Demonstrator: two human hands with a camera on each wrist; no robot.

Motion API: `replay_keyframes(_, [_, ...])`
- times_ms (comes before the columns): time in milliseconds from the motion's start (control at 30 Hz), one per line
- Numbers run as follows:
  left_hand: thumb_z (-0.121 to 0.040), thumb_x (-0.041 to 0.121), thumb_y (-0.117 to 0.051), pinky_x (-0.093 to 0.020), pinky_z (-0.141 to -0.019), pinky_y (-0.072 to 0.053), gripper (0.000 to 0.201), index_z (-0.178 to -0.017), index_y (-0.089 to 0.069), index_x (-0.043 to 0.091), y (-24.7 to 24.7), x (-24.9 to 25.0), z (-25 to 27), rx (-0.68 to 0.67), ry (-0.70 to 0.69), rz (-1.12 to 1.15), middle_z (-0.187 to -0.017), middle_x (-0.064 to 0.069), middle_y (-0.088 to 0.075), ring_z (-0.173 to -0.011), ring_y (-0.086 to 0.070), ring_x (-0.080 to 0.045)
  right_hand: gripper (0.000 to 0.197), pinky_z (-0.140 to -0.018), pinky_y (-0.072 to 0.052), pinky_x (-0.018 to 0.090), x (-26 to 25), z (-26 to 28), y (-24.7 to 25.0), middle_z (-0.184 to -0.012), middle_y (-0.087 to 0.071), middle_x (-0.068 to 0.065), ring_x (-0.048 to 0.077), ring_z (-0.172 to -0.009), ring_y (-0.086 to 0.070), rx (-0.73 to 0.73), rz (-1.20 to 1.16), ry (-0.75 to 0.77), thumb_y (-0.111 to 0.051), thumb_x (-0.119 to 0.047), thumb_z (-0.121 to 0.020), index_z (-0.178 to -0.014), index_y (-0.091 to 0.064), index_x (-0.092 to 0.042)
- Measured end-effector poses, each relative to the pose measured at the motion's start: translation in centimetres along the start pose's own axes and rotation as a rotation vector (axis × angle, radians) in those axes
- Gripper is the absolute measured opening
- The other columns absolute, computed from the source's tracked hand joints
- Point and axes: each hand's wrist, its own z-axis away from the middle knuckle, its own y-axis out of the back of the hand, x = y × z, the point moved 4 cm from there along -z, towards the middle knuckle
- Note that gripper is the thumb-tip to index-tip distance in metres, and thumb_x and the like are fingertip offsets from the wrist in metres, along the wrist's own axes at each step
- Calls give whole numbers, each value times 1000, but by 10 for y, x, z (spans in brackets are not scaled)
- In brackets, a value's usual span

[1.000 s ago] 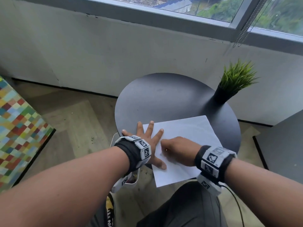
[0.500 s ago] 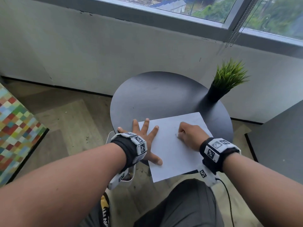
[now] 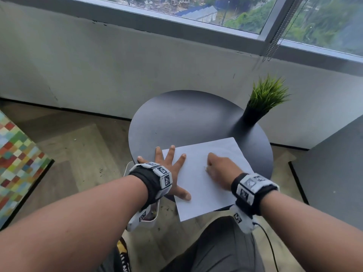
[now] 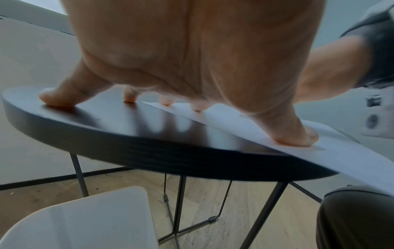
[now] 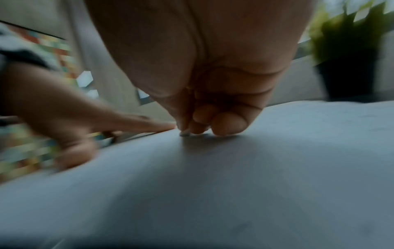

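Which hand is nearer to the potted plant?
Right. The right hand rests curled on the paper, toward the potted plant; the left hand lies spread at the paper's opposite edge, farther off.

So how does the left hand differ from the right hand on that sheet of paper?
The left hand has its fingers straight and spread wide; the right hand has its fingers curled under, tips on the paper. The left hand straddles the paper's edge, its outer fingers on the table; the right hand sits wholly over the paper. Both press down on it.
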Motion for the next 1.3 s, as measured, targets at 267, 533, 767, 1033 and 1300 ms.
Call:
replay_keyframes(267, [-56, 98, -57, -86, -102, -9, 138, -155, 21, 42, 3, 4, 5, 18, 49, 8, -163, 6, 31, -150, 23, -40, 4, -76, -48, 37, 12, 4, 3, -87, -62, 2, 27, -84, -57, -34, -23, 18, -51, -24, -89, -86, -49, -23])
replay_keyframes(533, [-60, 99, -50, -81, -107, -8, 137, -159, 15, 30, 2, 14, 15, 35, 131, -47, -166, -10, 23, -150, 14, -48, 20, -77, -39, 28, -14, 13, -13, -93, -55, -7, 13, -83, -50, -81, -46, 205, -60, -42, -88, -104, -55, -30])
replay_keyframes(767, [-83, 84, -35, -66, -110, -16, 83, -146, -43, 30, 20, 11, 30, 169, 4, -177, -147, -11, -39, -137, -33, -34, 23, -73, -44, 36, 10, -4, -2, -92, -54, -1, 20, -81, -52, 34, -81, -6, -58, -42, -87, -80, -45, -24])
replay_keyframes(1033, [-89, 60, -61, -47, -109, -36, 67, -150, -35, 47, 28, -5, 16, 210, -218, -93, -150, 0, -34, -139, -34, -26, 19, -63, -43, 30, 8, -24, 11, -84, -62, -2, 19, -77, -57, 59, -264, -64, -66, -37, -86, -84, -56, -22])
replay_keyframes(1300, [-63, 92, -58, -55, -104, -36, 122, -158, -2, 39, 22, -19, -11, 123, -220, -243, -167, 16, 8, -146, -13, -26, 9, -69, -52, 32, -14, -37, 13, -85, -62, -1, 22, -76, -60, 49, -276, 2, -64, -26, -88, -90, -61, -19])
